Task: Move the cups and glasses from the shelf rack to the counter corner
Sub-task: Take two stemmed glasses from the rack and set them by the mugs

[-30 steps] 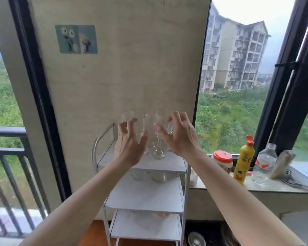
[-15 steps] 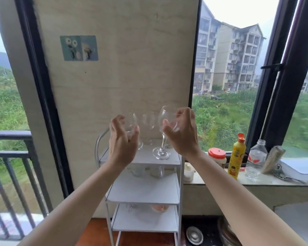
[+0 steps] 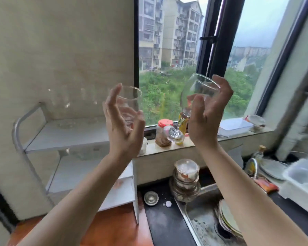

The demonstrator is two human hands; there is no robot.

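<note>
My left hand grips a clear stemmed glass by its bowl, held in the air to the right of the white shelf rack. My right hand grips a second clear wine glass, tilted, its foot pointing down-left over the window sill. Faint, blurred clear glasses still stand at the back of the rack's top shelf. More glassware shows dimly on the shelf below.
On the sill stand a red-lidded jar and a yellow bottle. Below are stacked lidded containers, a steel sink with plates, a faucet, a white bin at right, and the dark counter.
Both hands closed on glasses on the top shelf, lifted them off and carried them right, past the rack's edge. My view swung right toward the sink.
</note>
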